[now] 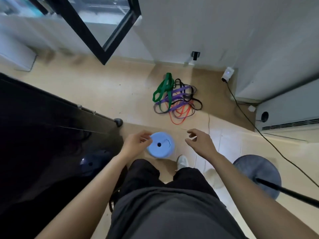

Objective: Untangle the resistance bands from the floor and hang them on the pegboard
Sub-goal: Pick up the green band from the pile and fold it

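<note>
A pale beige floor [107, 94] fills the middle of a downward view from the person's head. A large, glossy black piece of furniture [43, 135] takes up the 9 o'clock side. A black-framed glass pane [86, 28] slants across 11 o'clock, against a white wall [224, 28].

At 6 o'clock are the person's grey top and black trousers, with both bare forearms reaching forward. A round grey-blue stand base [259, 171] with a black pole sits at 4 o'clock.

The tangled pile of green, purple, black and orange-red resistance bands [176, 99] lies on the floor just above centre, toward 1 o'clock, near the wall and well apart from both hands. A light blue round drum with a centre hole [162, 145] stands just below centre.

The left hand [136, 144] hovers at the drum's 9 o'clock edge, and the right hand [200, 142] at the drum's 3 o'clock; the fingers of both are loosely curled and hold nothing.

A thin black cable [241, 107] runs from a small white plug adapter [227, 74] at 2 o'clock down toward 4 o'clock. A white shoe [182, 162] peeks out below the drum.
</note>
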Motion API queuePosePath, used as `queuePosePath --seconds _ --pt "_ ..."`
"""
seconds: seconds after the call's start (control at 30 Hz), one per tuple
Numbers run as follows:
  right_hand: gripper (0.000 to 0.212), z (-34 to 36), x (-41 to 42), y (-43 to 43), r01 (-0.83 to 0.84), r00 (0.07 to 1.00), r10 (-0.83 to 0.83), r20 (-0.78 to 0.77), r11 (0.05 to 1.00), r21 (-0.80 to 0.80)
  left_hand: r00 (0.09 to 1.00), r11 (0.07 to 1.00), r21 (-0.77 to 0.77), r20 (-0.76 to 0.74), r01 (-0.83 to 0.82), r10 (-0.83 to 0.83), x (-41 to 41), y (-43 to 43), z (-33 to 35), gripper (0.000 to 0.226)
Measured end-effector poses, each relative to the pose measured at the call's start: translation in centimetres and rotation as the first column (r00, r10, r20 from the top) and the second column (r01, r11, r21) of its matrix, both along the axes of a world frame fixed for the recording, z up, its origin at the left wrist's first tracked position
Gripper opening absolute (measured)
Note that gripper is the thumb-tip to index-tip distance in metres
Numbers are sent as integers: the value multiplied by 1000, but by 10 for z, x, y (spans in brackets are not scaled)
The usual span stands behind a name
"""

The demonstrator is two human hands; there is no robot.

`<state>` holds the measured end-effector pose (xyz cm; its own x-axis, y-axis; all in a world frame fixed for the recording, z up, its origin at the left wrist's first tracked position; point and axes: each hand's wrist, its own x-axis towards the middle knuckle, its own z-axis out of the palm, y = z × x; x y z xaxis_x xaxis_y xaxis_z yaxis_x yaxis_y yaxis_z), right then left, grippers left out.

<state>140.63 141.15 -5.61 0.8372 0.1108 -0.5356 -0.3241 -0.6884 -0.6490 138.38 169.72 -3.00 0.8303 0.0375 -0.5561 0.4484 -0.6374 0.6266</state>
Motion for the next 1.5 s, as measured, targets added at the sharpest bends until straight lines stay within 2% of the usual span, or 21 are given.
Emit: queuePosePath --seconds 0.23,0.47,0.57,0.77,0.9,1.1,1.23,1.4,1.5 --pt "41 -21 99 52 20 997 -24 -75 999 -48 1000 996 -87 -20 3 -4 118 53 -32 22" --pt "42 -48 180 116 168 964 -192 -183 976 -135 961 957 -145 -85 251 -265 262 111 -96 25" --pt "43 -58 214 128 202 949 -232 -215 968 -150 929 928 -159 -106 337 -355 322 111 -113 28" --pt "37 -113 285 111 228 932 -271 -241 955 -190 898 899 -203 -138 388 -418 413 78 -184 30" --pt "32 -213 351 78 229 941 -274 -200 948 -221 875 883 -169 -144 438 -462 465 42 -277 25" --pt "25 -432 444 45 186 955 -230 -189 956 -226 820 837 -37 -182 546 -543 528 3 -470 31" --pt "9 -579 478 50 57 973 -113 -203 964 -261 883 882 101 -157 460 -442 552 -10 -601 30" --pt "43 -705 491 50 -62 989 0 -150 909 -412 947 899 299 -138 320 -292 539 -33 -735 58" --pt "36 -745 488 43 -24 995 -16 -94 911 -411 984 906 384 -89 179 -157 528 -49 -776 84"
